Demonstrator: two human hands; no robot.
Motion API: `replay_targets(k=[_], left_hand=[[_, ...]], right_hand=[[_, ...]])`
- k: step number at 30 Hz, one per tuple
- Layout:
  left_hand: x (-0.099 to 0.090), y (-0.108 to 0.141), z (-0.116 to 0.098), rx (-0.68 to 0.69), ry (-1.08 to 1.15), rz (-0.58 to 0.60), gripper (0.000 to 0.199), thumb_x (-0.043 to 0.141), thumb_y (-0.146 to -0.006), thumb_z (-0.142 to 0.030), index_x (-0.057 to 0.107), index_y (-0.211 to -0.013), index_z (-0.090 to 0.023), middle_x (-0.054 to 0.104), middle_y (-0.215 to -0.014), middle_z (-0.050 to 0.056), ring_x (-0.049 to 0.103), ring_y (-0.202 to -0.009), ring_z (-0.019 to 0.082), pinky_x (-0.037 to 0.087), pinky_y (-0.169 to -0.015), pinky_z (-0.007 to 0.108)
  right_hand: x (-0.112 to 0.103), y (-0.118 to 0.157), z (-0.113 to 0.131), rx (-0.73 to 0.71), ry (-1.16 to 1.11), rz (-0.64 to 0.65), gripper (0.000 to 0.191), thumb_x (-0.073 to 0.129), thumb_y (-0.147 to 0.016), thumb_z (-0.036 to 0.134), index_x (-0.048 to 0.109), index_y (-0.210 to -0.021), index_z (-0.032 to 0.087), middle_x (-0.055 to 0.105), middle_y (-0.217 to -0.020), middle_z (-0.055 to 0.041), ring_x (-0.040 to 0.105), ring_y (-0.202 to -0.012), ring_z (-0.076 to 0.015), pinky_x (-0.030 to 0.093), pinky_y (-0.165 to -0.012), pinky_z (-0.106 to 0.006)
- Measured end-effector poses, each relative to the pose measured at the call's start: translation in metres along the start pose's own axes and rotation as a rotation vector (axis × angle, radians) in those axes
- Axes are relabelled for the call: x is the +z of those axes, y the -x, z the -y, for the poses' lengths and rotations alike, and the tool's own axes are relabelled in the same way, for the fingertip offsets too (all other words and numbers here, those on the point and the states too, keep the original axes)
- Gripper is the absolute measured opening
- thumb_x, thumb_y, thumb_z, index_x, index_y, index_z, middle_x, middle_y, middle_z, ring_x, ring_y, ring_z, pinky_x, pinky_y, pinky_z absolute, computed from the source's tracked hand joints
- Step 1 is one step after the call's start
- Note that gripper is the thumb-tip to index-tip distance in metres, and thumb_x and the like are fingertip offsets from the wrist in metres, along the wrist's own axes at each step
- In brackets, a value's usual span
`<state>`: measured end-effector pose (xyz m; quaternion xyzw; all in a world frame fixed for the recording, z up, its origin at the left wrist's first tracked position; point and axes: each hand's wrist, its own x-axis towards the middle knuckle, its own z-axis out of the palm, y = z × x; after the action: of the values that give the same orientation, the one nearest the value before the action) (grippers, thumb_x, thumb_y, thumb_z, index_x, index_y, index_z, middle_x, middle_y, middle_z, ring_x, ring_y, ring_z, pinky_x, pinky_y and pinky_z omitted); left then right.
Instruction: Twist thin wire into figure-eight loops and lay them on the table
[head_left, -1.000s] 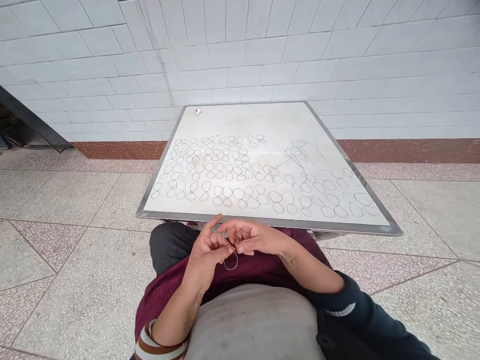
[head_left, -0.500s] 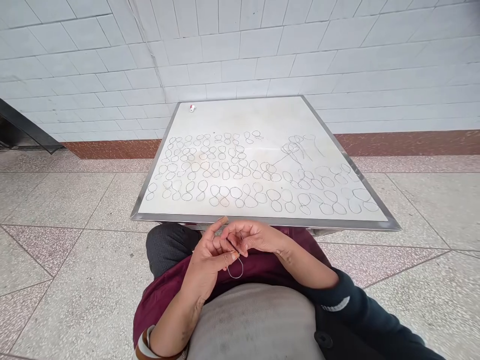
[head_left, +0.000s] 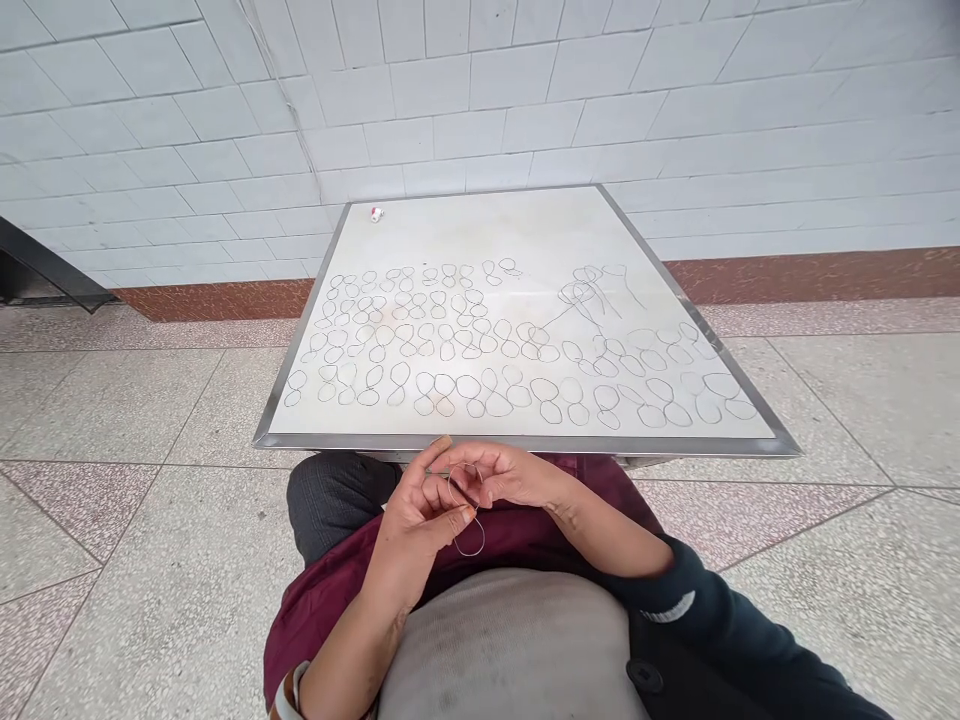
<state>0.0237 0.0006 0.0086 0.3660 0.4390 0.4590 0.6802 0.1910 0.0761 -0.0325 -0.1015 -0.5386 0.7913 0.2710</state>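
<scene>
A thin wire twisted into a figure-eight (head_left: 482, 540) is between my two hands, above my lap. My left hand (head_left: 424, 520) pinches it near the crossing with the thumb; one finger points up toward the board's edge. My right hand (head_left: 521, 475) has its fingers curled over the upper loop, thumb and fingertip closed by the crossing. The lower loop hangs free below the left thumb. Fingers partly cover the upper loop. Just beyond my hands, rows of similar wire figure-eights (head_left: 445, 397) lie on a white tabletop (head_left: 465, 225).
A metal rim (head_left: 525, 444) edges the tabletop. Tangled loose wires (head_left: 589, 290) lie at its right middle, and a small white-and-red object (head_left: 376, 214) sits in the far left corner. Behind stands a white tiled wall (head_left: 495, 90). A dark frame (head_left: 45, 260) is at the far left.
The upper loop of the wire now shows rounder and more plainly between my hands. My hands have barely moved, and the view has shifted slightly.
</scene>
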Motion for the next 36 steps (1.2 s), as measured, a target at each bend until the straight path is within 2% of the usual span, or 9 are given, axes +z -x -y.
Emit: replay_targets(k=[5, 10, 16, 20, 24, 28, 30, 36], left_hand=[[0.002, 0.001, -0.002, -0.045, 0.057, 0.016, 0.074, 0.074, -0.074, -0.013, 0.043, -0.139, -0.025, 0.057, -0.065, -0.006, 0.05, -0.062, 0.008, 0.037, -0.062, 0.022], [0.006, 0.004, -0.003, 0.001, 0.057, -0.025, 0.074, 0.075, -0.073, -0.013, 0.044, -0.138, -0.026, 0.057, -0.067, -0.006, 0.056, -0.067, 0.01, 0.042, -0.071, 0.025], [0.005, 0.003, 0.001, 0.065, 0.037, -0.048, 0.071, 0.074, -0.075, -0.017, 0.043, -0.138, -0.024, 0.062, -0.071, -0.004, 0.062, -0.072, 0.013, 0.044, -0.072, 0.027], [0.004, 0.002, 0.003, 0.089, 0.017, -0.073, 0.07, 0.073, -0.075, -0.016, 0.043, -0.138, -0.021, 0.063, -0.068, -0.005, 0.055, -0.061, 0.009, 0.039, -0.06, 0.021], [0.001, 0.002, 0.005, 0.097, 0.009, -0.079, 0.07, 0.074, -0.074, -0.016, 0.044, -0.137, -0.021, 0.063, -0.068, -0.004, 0.057, -0.064, 0.01, 0.037, -0.057, 0.02], [-0.005, 0.001, 0.006, 0.118, 0.062, -0.166, 0.065, 0.074, -0.073, -0.015, 0.047, -0.132, -0.018, 0.061, -0.067, -0.005, 0.052, -0.059, 0.008, 0.035, -0.054, 0.019], [-0.007, 0.002, 0.006, 0.153, 0.083, -0.228, 0.062, 0.075, -0.072, -0.016, 0.05, -0.129, -0.018, 0.058, -0.065, -0.007, 0.048, -0.057, 0.007, 0.036, -0.055, 0.019], [-0.011, 0.007, 0.008, 0.278, 0.132, -0.339, 0.06, 0.074, -0.076, -0.022, 0.049, -0.13, -0.02, 0.058, -0.071, -0.006, 0.049, -0.062, 0.008, 0.039, -0.061, 0.021]], right_hand=[[0.002, -0.001, -0.001, -0.068, 0.075, 0.058, 0.046, 0.066, -0.083, 0.05, 0.063, -0.112, 0.014, 0.055, -0.079, -0.0006, 0.04, -0.062, -0.0086, 0.035, -0.058, -0.023], [0.004, 0.0, -0.007, -0.089, 0.066, -0.011, 0.045, 0.063, -0.084, 0.054, 0.064, -0.106, 0.014, 0.054, -0.076, 0.001, 0.039, -0.056, -0.0067, 0.036, -0.055, -0.022], [0.009, -0.001, -0.013, -0.048, 0.02, -0.065, 0.045, 0.063, -0.084, 0.054, 0.065, -0.105, 0.014, 0.052, -0.076, 0.0012, 0.042, -0.057, -0.0071, 0.037, -0.054, -0.021], [0.014, -0.004, -0.014, -0.042, -0.077, -0.127, 0.047, 0.066, -0.08, 0.056, 0.065, -0.103, 0.015, 0.047, -0.071, 0.0032, 0.039, -0.055, -0.0063, 0.032, -0.05, -0.019], [0.019, -0.006, -0.016, -0.026, -0.113, -0.132, 0.045, 0.069, -0.079, 0.054, 0.066, -0.101, 0.014, 0.048, -0.07, 0.003, 0.039, -0.053, -0.0057, 0.032, -0.049, -0.018], [0.026, -0.005, -0.013, -0.031, -0.11, -0.207, 0.055, 0.059, -0.083, 0.063, 0.062, -0.114, 0.017, 0.048, -0.087, -0.0006, 0.045, -0.061, -0.0068, 0.038, -0.053, -0.02], [0.031, -0.004, -0.011, -0.04, -0.068, -0.251, 0.053, 0.053, -0.086, 0.063, 0.058, -0.117, 0.019, 0.05, -0.09, -0.0012, 0.047, -0.063, -0.0073, 0.04, -0.053, -0.02], [0.051, -0.009, -0.017, 0.092, 0.167, -0.357, 0.038, 0.074, -0.076, 0.045, 0.052, -0.092, 0.019, 0.054, -0.071, 0.0047, 0.051, -0.055, -0.0082, 0.043, -0.047, -0.02]])
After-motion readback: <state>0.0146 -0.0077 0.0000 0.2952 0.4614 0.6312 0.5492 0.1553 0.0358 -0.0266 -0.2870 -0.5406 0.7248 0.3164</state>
